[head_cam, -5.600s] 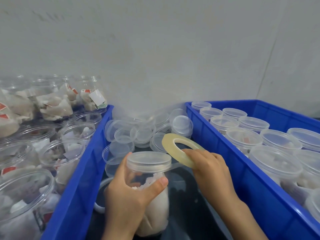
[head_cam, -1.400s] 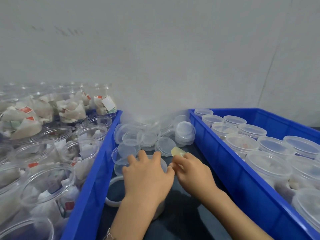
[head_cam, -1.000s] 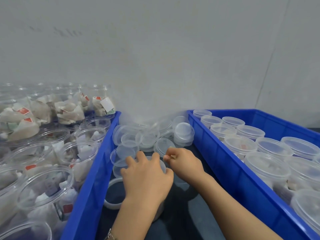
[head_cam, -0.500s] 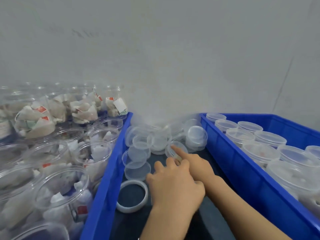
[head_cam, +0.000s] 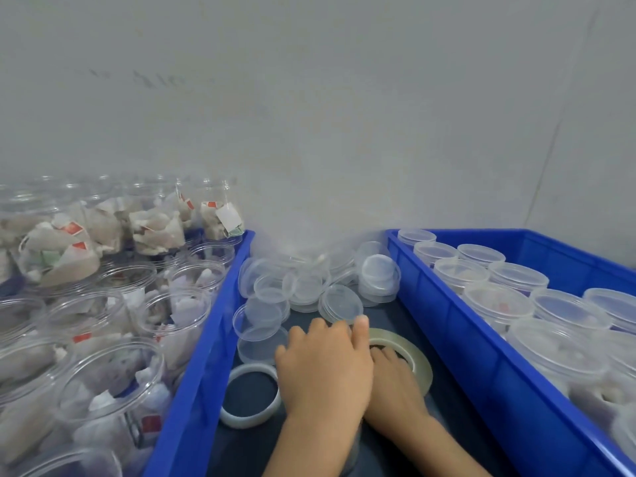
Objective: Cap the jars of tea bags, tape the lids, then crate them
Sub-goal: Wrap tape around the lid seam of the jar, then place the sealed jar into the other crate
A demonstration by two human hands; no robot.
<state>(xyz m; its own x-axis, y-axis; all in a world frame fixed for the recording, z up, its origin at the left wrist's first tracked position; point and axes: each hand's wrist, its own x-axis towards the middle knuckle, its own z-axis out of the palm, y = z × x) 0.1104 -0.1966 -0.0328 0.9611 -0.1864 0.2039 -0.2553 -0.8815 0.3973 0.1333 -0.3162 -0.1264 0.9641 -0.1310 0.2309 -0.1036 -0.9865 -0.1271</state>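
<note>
My left hand point(head_cam: 323, 370) lies palm down over the top of a capped jar of tea bags, fingers curled round its lid. The jar is almost wholly hidden under the hand and wrist. Just to its right, my right hand point(head_cam: 392, 380) holds the near rim of a yellowish tape roll point(head_cam: 418, 356) that lies flat on the dark floor of the middle crate, fingertips in its hole. Capped jars point(head_cam: 499, 301) stand in rows in the right blue crate point(head_cam: 447, 304).
Several loose clear lids point(head_cam: 309, 287) are piled at the back of the middle crate point(head_cam: 213, 339). A second, whitish tape roll point(head_cam: 249, 397) lies to the left of my left hand. Several open jars of tea bags point(head_cam: 103, 373) crowd the left side. A grey wall is close behind.
The tape roll, earlier held up beside the jar lid, now lies flat on the crate floor under my right fingers. My left hand has stayed on top of the jar.
</note>
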